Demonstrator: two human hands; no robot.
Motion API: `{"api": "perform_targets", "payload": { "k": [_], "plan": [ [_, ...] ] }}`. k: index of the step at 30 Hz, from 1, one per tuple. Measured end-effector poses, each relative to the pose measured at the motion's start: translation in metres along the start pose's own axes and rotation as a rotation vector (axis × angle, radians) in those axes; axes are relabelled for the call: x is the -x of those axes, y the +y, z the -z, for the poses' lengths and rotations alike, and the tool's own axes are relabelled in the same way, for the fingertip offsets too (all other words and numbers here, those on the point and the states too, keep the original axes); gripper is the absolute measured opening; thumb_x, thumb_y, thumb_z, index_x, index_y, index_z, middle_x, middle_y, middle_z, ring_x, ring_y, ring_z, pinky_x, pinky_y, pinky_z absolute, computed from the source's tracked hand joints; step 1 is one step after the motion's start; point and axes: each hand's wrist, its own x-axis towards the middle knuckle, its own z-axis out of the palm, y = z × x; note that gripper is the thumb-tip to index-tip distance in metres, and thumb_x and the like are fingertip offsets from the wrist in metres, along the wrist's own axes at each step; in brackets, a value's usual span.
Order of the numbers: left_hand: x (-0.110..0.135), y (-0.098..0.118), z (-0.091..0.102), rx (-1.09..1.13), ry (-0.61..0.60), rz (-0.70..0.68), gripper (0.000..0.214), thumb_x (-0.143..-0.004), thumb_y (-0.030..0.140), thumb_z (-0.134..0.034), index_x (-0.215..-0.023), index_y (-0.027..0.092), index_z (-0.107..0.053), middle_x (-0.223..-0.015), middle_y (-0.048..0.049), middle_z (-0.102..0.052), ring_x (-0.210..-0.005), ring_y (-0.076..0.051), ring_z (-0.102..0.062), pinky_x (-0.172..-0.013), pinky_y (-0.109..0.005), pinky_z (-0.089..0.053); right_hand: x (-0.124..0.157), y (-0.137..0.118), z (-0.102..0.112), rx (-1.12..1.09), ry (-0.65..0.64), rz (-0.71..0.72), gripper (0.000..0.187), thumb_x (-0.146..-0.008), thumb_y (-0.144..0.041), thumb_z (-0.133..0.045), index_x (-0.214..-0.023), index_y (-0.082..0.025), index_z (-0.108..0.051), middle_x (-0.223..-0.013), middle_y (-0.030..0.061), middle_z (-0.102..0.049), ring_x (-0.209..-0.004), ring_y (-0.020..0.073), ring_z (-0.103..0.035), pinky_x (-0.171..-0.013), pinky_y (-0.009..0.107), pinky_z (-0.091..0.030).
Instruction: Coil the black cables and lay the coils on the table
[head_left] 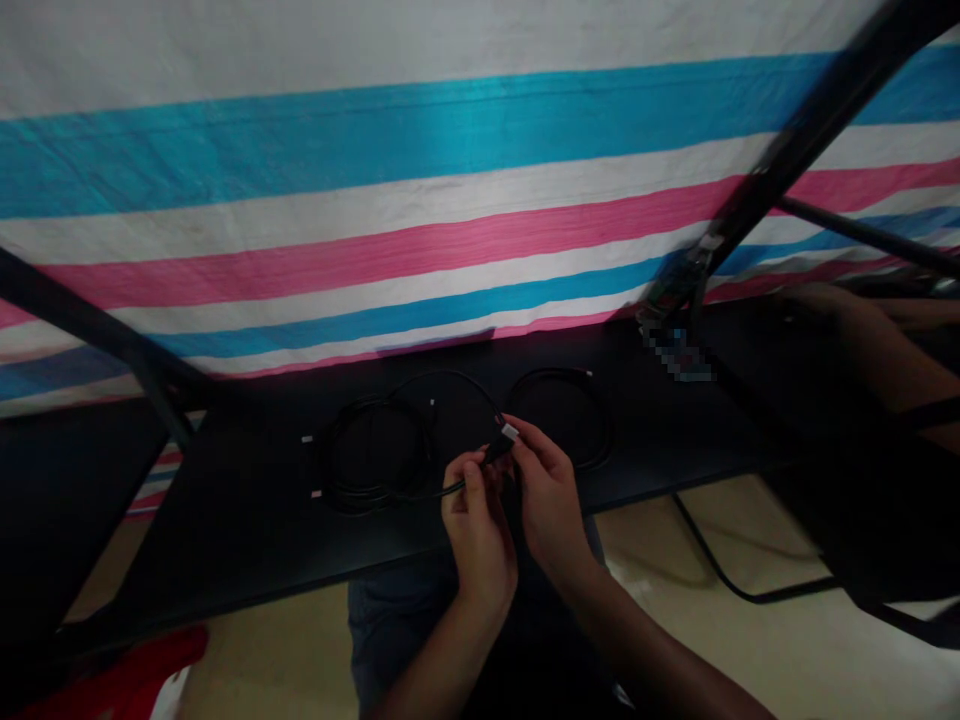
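Observation:
My left hand and my right hand meet over the front edge of a black tabletop. Both are closed on a black cable near its end, where a black plug with a pale metal tip sticks up between the fingers. The exact plug type is hard to make out. From my hands the cable runs left into a loose coil of black cable with several light-tipped ends around it. Just right of my right hand lies another black cable coil, partly hidden by that hand.
A striped sheet hangs behind the table. Dark metal bars slant down on both sides. Toward the right, a clear plastic bottle leans by a bar, and another person's arm rests on an adjoining dark table. Something red lies lower left.

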Motion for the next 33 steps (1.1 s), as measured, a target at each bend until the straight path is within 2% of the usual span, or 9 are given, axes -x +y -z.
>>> {"api": "perform_targets", "payload": {
  "k": [5,11,13,16,19,22,24,29,33],
  "plan": [
    [0.013,0.0,0.001,-0.113,-0.003,0.08,0.039,-0.076,0.055,-0.082,-0.098,0.023,-0.074,-0.112,-0.0066,-0.072,-0.108,-0.022,-0.069,-0.094,-0.031,-0.054,0.02,-0.002,-0.005,-0.042,-0.001,0.037,0.027,-0.091,-0.035,-0.055,-0.108,-0.027,-0.075,-0.104,0.004,-0.073,-0.094,0.0217,-0.066,-0.082,0.035,-0.054],
    [0.019,-0.001,0.006,-0.032,-0.13,0.264,0.043,-0.082,0.055,-0.075,-0.115,0.028,-0.068,-0.132,-0.0081,-0.066,-0.125,-0.025,-0.063,-0.101,-0.035,-0.052,0.014,-0.011,-0.011,-0.012,-0.164,0.096,0.024,-0.09,-0.036,-0.065,-0.113,-0.027,-0.068,-0.088,0.0023,-0.069,-0.078,0.0171,-0.066,-0.071,0.031,-0.056],
    [0.019,0.009,0.015,-0.149,-0.274,0.278,0.043,-0.088,0.056,-0.068,-0.12,0.028,-0.067,-0.13,-0.0104,-0.068,-0.125,-0.026,-0.062,-0.099,-0.037,-0.052,0.001,-0.018,-0.007,0.014,-0.223,0.104,0.026,-0.091,-0.038,-0.066,-0.114,-0.025,-0.065,-0.083,0.0003,-0.067,-0.068,0.0149,-0.065,-0.061,0.027,-0.053],
    [0.019,0.05,0.026,-0.599,-0.697,0.202,0.03,-0.089,0.04,-0.071,-0.117,0.028,-0.073,-0.115,-0.0118,-0.074,-0.115,-0.028,-0.067,-0.092,-0.036,-0.054,-0.022,-0.034,0.004,0.102,-0.317,0.15,0.028,-0.093,-0.041,-0.064,-0.114,-0.023,-0.063,-0.082,-0.0016,-0.065,-0.06,0.0124,-0.063,-0.055,0.026,-0.049],
    [0.011,0.103,0.018,-0.902,-1.072,-0.016,0.015,-0.09,0.021,-0.068,-0.09,0.03,-0.08,-0.08,-0.0049,-0.076,-0.074,-0.022,-0.072,-0.07,-0.029,-0.054,-0.039,-0.053,0.013,0.261,-0.498,0.107,0.029,-0.095,-0.042,-0.06,-0.114,-0.021,-0.062,-0.075,-0.0025,-0.065,-0.054,0.0109,-0.059,-0.052,0.025,-0.047],
    [-0.013,0.132,-0.003,-1.046,-0.874,-0.512,0.018,-0.083,0.023,-0.075,-0.1,0.028,-0.079,-0.095,-0.0076,-0.076,-0.091,-0.027,-0.071,-0.081,-0.034,-0.054,-0.043,-0.067,0.011,0.405,-0.707,0.049,0.028,-0.095,-0.04,-0.061,-0.114,-0.02,-0.063,-0.074,-0.0034,-0.062,-0.054,0.0098,-0.057,-0.049,0.022,-0.045],
    [-0.036,0.135,-0.014,-1.159,-0.787,-0.651,0.036,-0.078,0.029,-0.081,-0.113,0.027,-0.076,-0.112,-0.0093,-0.073,-0.109,-0.033,-0.066,-0.094,-0.041,-0.05,-0.041,-0.071,0.007,0.419,-0.767,0.079,0.027,-0.096,-0.039,-0.059,-0.114,-0.019,-0.061,-0.075,-0.0038,-0.061,-0.053,0.009,-0.056,-0.048,0.021,-0.046],
    [-0.075,0.133,-0.021,-1.32,-0.953,-0.395,0.022,-0.095,0.03,-0.059,-0.109,0.023,-0.074,-0.087,-0.0026,-0.075,-0.079,-0.021,-0.068,-0.075,-0.031,-0.049,-0.044,-0.069,0.011,0.373,-0.736,0.049,0.03,-0.101,-0.042,-0.049,-0.122,-0.02,-0.051,-0.076,-0.0025,-0.064,-0.049,0.0108,-0.061,-0.041,0.02,-0.044],
    [-0.082,0.146,-0.017,-1.26,-0.862,-0.367,0.021,-0.096,0.034,-0.058,-0.092,0.021,-0.074,-0.088,-0.0022,-0.074,-0.081,-0.019,-0.066,-0.071,-0.027,-0.047,-0.049,-0.065,0.034,0.476,-0.795,-0.008,0.026,-0.102,-0.041,-0.049,-0.118,-0.02,-0.05,-0.07,-0.0042,-0.061,-0.052,0.0126,-0.063,-0.047,0.023,-0.05]
  ]
}}
